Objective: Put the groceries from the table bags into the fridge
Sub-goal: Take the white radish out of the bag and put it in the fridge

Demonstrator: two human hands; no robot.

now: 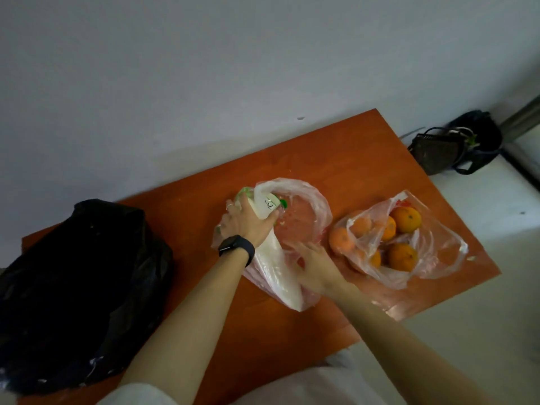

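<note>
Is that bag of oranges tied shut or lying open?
Open. The orange bag has its mouth spread wide on the table, with oranges showing through the gap.

A: What colour is the table (187, 217)?
B: Reddish-orange, with a faint wood grain. The sack (79, 287) is plain black.
A: And the other two bags?
B: Both clear, colourless film. The right-hand bag (438, 252) shows bright oranges (406, 219), some with dark specks. The middle bag (306, 200) shows a white pouch (280, 273) with a green cap (283, 203).
A: The watch (233, 245)?
B: Black. The wall (204, 68) is pale grey.
</note>
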